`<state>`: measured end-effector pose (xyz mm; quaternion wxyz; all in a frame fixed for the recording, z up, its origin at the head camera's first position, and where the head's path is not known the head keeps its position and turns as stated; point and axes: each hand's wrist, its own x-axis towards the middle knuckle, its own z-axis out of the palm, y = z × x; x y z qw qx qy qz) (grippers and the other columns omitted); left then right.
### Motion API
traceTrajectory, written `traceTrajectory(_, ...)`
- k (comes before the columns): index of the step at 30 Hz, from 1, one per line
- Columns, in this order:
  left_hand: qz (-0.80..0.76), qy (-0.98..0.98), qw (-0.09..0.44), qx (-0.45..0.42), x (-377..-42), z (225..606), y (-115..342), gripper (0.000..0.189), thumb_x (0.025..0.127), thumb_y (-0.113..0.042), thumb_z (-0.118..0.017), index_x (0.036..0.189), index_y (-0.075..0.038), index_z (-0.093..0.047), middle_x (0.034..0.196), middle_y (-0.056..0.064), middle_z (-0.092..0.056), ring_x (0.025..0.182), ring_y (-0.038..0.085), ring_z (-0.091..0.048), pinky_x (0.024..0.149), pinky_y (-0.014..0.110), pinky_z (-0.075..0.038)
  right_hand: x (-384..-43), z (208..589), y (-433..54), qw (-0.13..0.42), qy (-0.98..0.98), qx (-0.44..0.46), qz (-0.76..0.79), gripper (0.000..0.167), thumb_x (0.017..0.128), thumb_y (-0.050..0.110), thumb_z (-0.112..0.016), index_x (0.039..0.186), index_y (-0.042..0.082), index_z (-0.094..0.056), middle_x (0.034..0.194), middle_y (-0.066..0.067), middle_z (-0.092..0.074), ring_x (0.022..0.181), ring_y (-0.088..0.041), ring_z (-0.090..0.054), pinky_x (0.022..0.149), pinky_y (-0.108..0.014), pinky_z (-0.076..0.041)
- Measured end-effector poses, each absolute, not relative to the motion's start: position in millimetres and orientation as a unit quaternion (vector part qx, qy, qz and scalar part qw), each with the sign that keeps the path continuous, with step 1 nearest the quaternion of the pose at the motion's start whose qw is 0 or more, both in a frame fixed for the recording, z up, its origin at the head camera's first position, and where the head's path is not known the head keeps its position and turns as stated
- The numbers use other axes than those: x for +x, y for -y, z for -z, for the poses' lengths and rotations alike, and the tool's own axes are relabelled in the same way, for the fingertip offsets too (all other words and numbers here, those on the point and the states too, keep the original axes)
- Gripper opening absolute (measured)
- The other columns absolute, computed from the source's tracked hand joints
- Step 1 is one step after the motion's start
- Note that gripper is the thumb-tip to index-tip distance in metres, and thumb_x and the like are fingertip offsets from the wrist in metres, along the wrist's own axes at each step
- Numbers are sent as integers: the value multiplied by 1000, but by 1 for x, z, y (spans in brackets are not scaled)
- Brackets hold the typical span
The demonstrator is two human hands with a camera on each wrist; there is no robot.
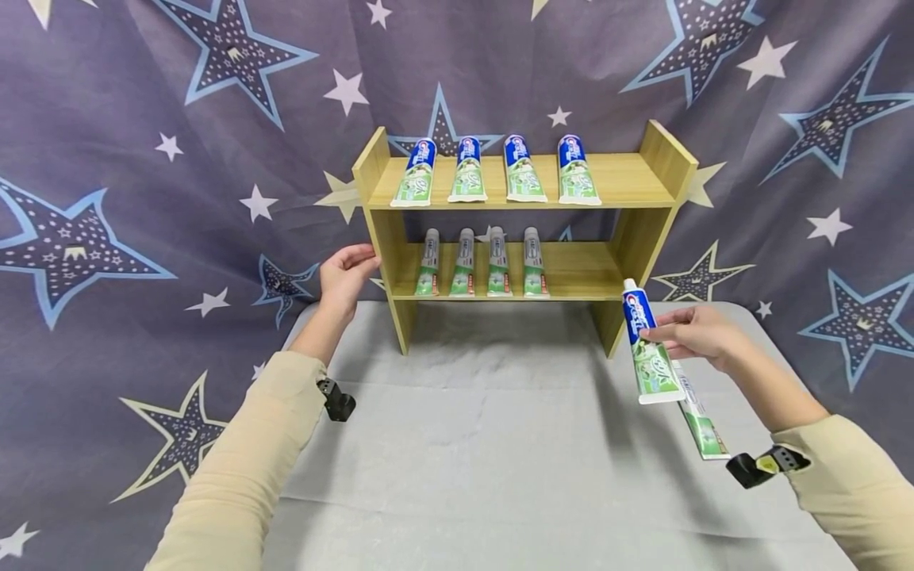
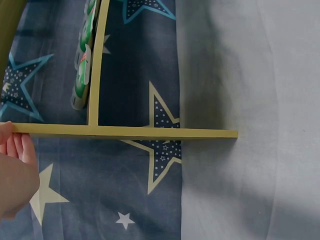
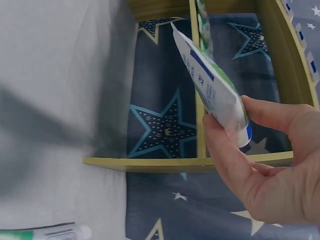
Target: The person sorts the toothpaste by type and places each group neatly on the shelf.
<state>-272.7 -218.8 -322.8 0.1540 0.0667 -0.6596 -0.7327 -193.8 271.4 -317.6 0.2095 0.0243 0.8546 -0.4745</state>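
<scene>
At the right, my right hand [image 1: 696, 337] pinches a blue, white and green toothpaste tube [image 1: 651, 357] between thumb and fingers. Its white cap points up toward the shelf in the head view; in the right wrist view the tube [image 3: 212, 85] shows its back, cap by the fingers. My left hand [image 1: 347, 277] holds the left side panel of a two-tier wooden shelf [image 1: 389, 262], thumb at the front edge and fingers along the outside. Several matching tubes [image 1: 524, 178] lie in a row on the upper tier. Silver-and-green toothpaste tubes [image 1: 500, 266] line the lower one.
Beneath the right hand, another silver-and-green tube [image 1: 703, 424] lies on the grey cloth-covered table [image 1: 457, 460], partly hidden by the held tube. Behind the shelf hangs a star-patterned curtain [image 1: 300, 159]. The right side panel [image 1: 638, 246] stands close to the held tube.
</scene>
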Motion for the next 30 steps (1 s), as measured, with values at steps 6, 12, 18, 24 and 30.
traceTrajectory(6, 729, 663, 151, 71, -272, 323, 219, 17, 82, 5, -68, 89, -11, -64, 73, -14, -67, 74, 0, -64, 72, 11, -54, -193, 301, -271, 203, -860, 22, 467, 67, 91, 28, -66, 137, -11, -36, 81, 18, -63, 75, 0, -63, 74, -19, -59)
traceTrajectory(12, 732, 659, 158, 74, -272, 323, 220, 18, 82, 5, -69, 88, -11, -64, 72, -14, -67, 74, 0, -64, 70, 10, -54, -193, 284, -267, 191, -869, 7, 457, 69, 90, 28, -66, 137, -13, -35, 82, 16, -65, 75, 0, -65, 74, -19, -59)
traceTrajectory(18, 732, 659, 155, 71, -273, 322, 220, 17, 82, 5, -69, 87, -11, -63, 72, -13, -67, 73, 0, -64, 69, 11, -53, -193, 263, -263, 177, -878, -6, 444, 68, 91, 29, -65, 138, -12, -36, 84, 16, -64, 75, 1, -64, 73, -19, -59)
traceTrajectory(24, 731, 660, 156, 69, -273, 321, 219, 16, 82, 4, -69, 88, -10, -64, 73, -13, -67, 74, 0, -63, 71, 11, -53, -194, 239, -261, 149, -890, -14, 431, 72, 90, 33, -67, 138, -11, -37, 86, 19, -63, 77, 2, -63, 74, -19, -58)
traceTrajectory(30, 730, 662, 146, 83, -272, 322, 219, 16, 82, 3, -70, 89, -11, -64, 73, -13, -66, 75, 0, -63, 79, 15, -54, -200, 219, -258, 101, -899, -17, 425, 72, 88, 36, -69, 137, -8, -41, 83, 23, -60, 73, 1, -62, 69, -18, -57)
